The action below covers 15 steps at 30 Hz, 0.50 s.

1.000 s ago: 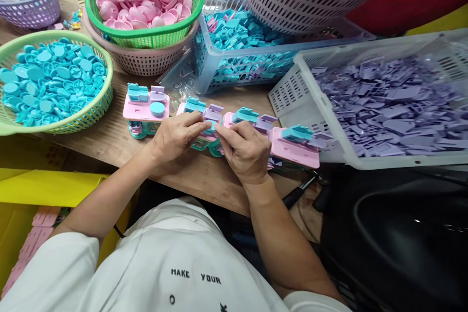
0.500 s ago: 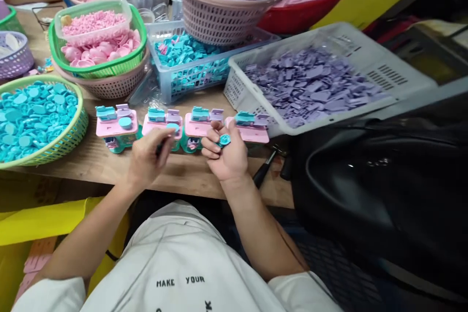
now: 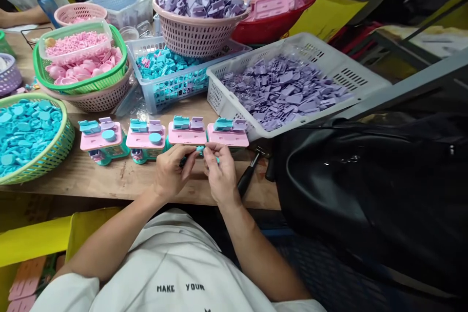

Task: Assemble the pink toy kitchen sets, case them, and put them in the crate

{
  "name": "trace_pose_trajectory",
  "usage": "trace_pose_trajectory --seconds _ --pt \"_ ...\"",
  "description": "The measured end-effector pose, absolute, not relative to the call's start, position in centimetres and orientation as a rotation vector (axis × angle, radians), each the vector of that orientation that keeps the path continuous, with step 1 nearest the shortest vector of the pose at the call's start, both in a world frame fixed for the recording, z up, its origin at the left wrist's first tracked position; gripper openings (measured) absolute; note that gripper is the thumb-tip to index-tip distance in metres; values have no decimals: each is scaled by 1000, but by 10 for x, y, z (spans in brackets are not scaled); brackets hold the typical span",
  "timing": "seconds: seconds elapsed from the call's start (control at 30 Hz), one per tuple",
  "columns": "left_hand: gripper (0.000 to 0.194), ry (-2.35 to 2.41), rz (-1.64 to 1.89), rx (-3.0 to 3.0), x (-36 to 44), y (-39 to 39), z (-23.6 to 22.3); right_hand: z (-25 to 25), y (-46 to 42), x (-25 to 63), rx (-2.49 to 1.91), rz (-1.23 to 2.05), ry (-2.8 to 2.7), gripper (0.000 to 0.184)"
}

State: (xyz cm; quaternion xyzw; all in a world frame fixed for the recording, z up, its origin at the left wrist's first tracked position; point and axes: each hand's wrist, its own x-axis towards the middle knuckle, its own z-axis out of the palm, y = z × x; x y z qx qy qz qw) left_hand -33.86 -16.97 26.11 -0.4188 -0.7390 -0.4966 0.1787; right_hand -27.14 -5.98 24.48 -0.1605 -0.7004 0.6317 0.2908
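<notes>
My left hand (image 3: pixel 172 171) and my right hand (image 3: pixel 221 173) meet at the fingertips in front of the toys. Between them they pinch a small turquoise round piece (image 3: pixel 200 150), partly covered by the fingers. Something dark shows inside my left hand; what it is I cannot make out. A bit more turquoise peeks out at my right fingers. Just behind stands a row of pink-topped toy stands, each with turquoise and purple parts on top. The leftmost stand (image 3: pixel 95 142) and the second stand (image 3: pixel 141 143) each carry a flat turquoise disc (image 3: pixel 155 139) on top.
A green basket (image 3: pixel 68 144) of turquoise discs stands left. A white crate (image 3: pixel 215 95) of purple parts sits behind right, beside a blue crate (image 3: pixel 146 95) and a pink basket (image 3: pixel 199 34). A hammer (image 3: pixel 248 175) lies right, near a black bag (image 3: pixel 347 195). A person's arm (image 3: pixel 27 17) shows far left.
My left hand has moved right, off the second stand, which keeps its turquoise disc. My right hand has turned over and lowered, and both hands now meet at a turquoise piece. The view has shifted.
</notes>
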Motion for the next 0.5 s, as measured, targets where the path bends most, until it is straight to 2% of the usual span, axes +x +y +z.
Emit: trace_pose_trajectory --seconds 0.1,0.2,0.33,0.43,0.5 --pt "11 -2039 -1514 -1116 -335 -159 254 243 -61 -273 -550 2006 -1561 35" --pt "14 -2049 -1576 -1072 -337 -150 247 245 -53 -279 -571 1975 -1505 31" --pt "18 -2176 -1549 -1120 -347 -148 237 258 -19 -295 -316 1311 -2044 12" --pt "18 -2248 -1642 -1108 -350 -154 237 268 8 -311 -4 810 -2463 13" --pt "20 -2301 -1813 -1026 -350 -158 242 272 18 -320 120 646 -2614 14"
